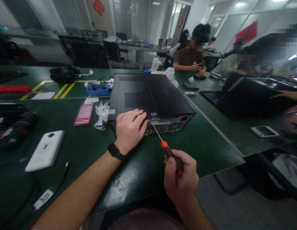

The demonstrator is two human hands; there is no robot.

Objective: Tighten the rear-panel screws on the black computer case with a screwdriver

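Note:
A black desktop computer case (pixel 160 92) lies flat on the green table, its rear panel with fan grille and ports facing me. My left hand (pixel 130 129), a dark watch on its wrist, is closed over the near left edge of the case, thumb below and fingers on top. In my right hand (pixel 180 175) is a screwdriver (pixel 171 156) with a black and orange handle. Its thin shaft slants up and left, and the tip reaches the top edge of the rear panel beside my left fingertips. Whatever lies at the tip is too small to make out.
Left of the case are a glove (pixel 102 115), a blue bin (pixel 98 89) and a white power bank (pixel 45 150) with cables. At right stand a dark laptop-like panel (pixel 249 95) and a phone (pixel 263 131). A person (pixel 189 57) sits across the table.

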